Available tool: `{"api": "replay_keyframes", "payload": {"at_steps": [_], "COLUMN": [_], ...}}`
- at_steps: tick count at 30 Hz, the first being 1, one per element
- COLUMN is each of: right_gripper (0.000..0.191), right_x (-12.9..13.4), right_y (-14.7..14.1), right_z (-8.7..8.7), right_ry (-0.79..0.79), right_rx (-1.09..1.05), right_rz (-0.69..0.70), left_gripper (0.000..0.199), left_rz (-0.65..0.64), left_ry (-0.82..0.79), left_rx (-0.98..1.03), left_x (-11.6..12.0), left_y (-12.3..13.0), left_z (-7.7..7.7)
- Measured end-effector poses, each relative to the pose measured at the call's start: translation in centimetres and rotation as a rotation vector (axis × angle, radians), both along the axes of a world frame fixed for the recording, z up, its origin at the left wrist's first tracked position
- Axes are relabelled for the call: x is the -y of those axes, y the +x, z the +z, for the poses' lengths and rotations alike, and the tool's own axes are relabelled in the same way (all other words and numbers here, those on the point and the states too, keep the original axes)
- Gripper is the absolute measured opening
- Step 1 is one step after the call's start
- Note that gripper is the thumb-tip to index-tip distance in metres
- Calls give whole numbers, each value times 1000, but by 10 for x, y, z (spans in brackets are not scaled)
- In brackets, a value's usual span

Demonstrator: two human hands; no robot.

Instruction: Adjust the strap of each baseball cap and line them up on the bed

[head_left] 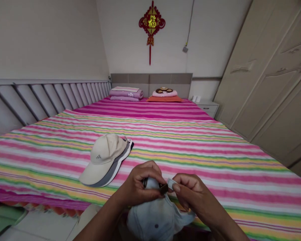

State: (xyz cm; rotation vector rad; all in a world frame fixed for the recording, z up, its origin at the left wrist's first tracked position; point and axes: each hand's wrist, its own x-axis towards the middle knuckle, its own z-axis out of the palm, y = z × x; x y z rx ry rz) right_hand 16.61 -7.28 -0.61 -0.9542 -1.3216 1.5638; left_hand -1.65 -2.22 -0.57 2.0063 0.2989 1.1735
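- The bed has a stripy cover of pink, white, yellow and green, with darker pink stripes at the far end.
- The light blue cap is at the near edge of the bed, under the two hands.
- The left hand pinches the cap's dark clasp between thumb and fingers.
- The right hand pinches the pale strap end with its thumb and finger. The strap end is just beside the clasp. I cannot tell if they touch.
- More caps sit in a stack on the bed, left of its middle. The cream cap is on top, and grey and white brims peek out below it.
- At the bed's far end there is a purple folded pile on the left and a pink and orange pile on the right.
- Behind the bed's far end, a red hanging is on the wall.
- A big wardrobe stands right of the bed.
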Motion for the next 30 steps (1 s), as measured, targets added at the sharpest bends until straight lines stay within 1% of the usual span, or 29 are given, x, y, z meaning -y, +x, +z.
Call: {"api": "replay_keyframes", "payload": {"at_steps": [4, 7, 9, 12, 14, 16, 18, 21, 23, 26, 30], "right_gripper": [31, 28, 27, 27, 27, 27, 27, 28, 28, 28, 27], "right_x": [-3, -8, -11, -15, -16, -17, -17, -18, -19, -21, -22], "right_y": [1, 1, 0, -3, -5, -6, -7, -7, -6, -5, -4], "right_z": [-6, -11, -13, -14, -13, -12, -10, -9, -8, -8, -5], "right_ry": [0, -17, -41, -74, -90, -100, -98, -86, -80, -73, -68], "right_rx": [-55, -135, -189, -241, -249, -242, -216, -144, -95, -45, -27], "right_rz": [54, 130, 163, 179, 181, 176, 152, 124, 120, 111, 106], "left_gripper": [29, 28, 26, 22, 22, 24, 24, 23, 22, 21, 22], "left_rz": [35, 19, -19, -110, -149, -162, -165, -178, -187, -147, -25], "left_ry": [26, -29, -144, -399, -539, -618, -654, -656, -620, -487, -280], "left_rx": [44, 122, 207, 324, 363, 379, 380, 367, 352, 300, 198], "left_x": [0, -1, -1, -2, -2, -2, -2, -2, -2, -2, -1], "left_y": [2, 7, 11, 16, 17, 17, 16, 15, 15, 13, 7], "left_z": [-5, -12, -18, -28, -33, -38, -40, -41, -39, -35, -30]}}
